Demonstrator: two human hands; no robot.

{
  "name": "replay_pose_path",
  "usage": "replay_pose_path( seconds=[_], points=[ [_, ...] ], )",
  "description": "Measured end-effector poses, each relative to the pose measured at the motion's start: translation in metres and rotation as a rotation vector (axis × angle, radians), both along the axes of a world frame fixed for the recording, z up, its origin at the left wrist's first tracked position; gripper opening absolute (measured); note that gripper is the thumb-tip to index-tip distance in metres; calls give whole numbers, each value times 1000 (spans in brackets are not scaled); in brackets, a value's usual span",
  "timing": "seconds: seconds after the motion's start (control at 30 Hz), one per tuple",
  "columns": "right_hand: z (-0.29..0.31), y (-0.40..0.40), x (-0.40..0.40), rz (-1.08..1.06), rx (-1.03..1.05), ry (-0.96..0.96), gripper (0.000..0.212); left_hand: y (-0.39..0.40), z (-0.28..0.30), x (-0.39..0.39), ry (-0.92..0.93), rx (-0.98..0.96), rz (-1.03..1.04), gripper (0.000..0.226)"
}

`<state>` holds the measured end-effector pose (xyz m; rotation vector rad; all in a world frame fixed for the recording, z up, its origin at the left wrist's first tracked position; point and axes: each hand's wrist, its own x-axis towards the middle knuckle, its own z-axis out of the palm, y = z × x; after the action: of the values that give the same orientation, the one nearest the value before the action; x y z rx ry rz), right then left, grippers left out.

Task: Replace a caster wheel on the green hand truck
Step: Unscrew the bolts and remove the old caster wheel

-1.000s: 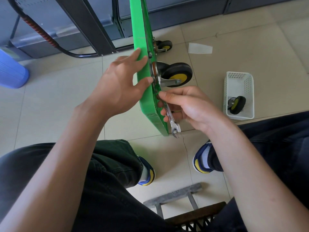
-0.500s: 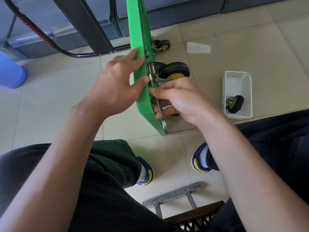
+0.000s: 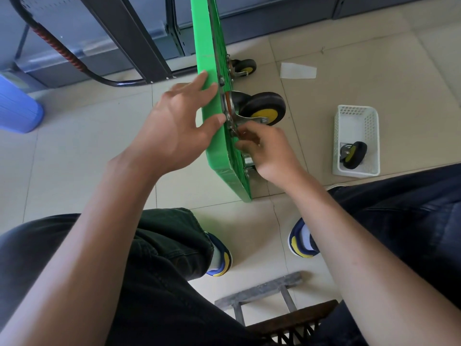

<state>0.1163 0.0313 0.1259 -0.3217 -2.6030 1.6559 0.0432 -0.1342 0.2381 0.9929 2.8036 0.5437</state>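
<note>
The green hand truck (image 3: pixel 216 156) stands on its edge on the tiled floor, underside facing right. A black caster wheel with a yellow hub (image 3: pixel 264 109) sits on its mounting plate against the underside. My left hand (image 3: pixel 172 128) lies flat on the platform's top face with straight fingers, the thumb touching the edge by the plate. My right hand (image 3: pixel 272 151) curls its fingers at a bolt just below the caster plate. A bit of the shiny wrench (image 3: pixel 247 161) shows under its palm. A second small caster (image 3: pixel 245 66) is farther up the platform.
A white plastic basket (image 3: pixel 356 116) on the floor to the right holds another black and yellow caster (image 3: pixel 353 154). A blue bin (image 3: pixel 17 106) is at the left, a paper scrap (image 3: pixel 298 70) behind. My knees and shoes are below; a metal stool frame (image 3: pixel 259 290) is near.
My right hand has moved up along the platform edge to the caster plate, and the wrench's long handle no longer hangs below it. My left hand has stayed on the platform.
</note>
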Motion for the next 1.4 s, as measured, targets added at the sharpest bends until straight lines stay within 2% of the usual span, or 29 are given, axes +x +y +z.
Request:
replay_pose_path(
  seconds=[0.07, 0.13, 0.37, 0.47, 0.53, 0.7, 0.77, 1.03, 1.4],
  points=[
    [-5, 1, -4, -19, 163, 91, 25, 0, 0, 0, -2, 1, -3, 58],
    [-7, 1, -7, -29, 239, 143, 27, 0, 1, 0, -14, 4, -6, 62],
    [-6, 4, -2, -30, 262, 112, 29, -1, 0, -1, -13, 3, -9, 59],
    [-6, 9, 6, -12, 243, 60, 19, -1, 0, -2, -15, 9, 0, 57],
    [-5, 12, 12, -21, 125, -29, 15, -1, 0, -1, -18, 9, 2, 58],
    [24, 12, 28, -74, -603, -296, 22, 0, 0, 0, -13, 15, 11, 56],
    [37, 10, 30, -61, -744, -317, 16, 0, 0, 0, -9, 20, 16, 56],
    [52, 3, 27, -27, -826, -330, 21, -4, -2, 2, -8, 27, 7, 56],
    [62, -1, 16, -34, -762, -311, 19, -3, -2, 4, -10, 37, 25, 56]
  ],
)
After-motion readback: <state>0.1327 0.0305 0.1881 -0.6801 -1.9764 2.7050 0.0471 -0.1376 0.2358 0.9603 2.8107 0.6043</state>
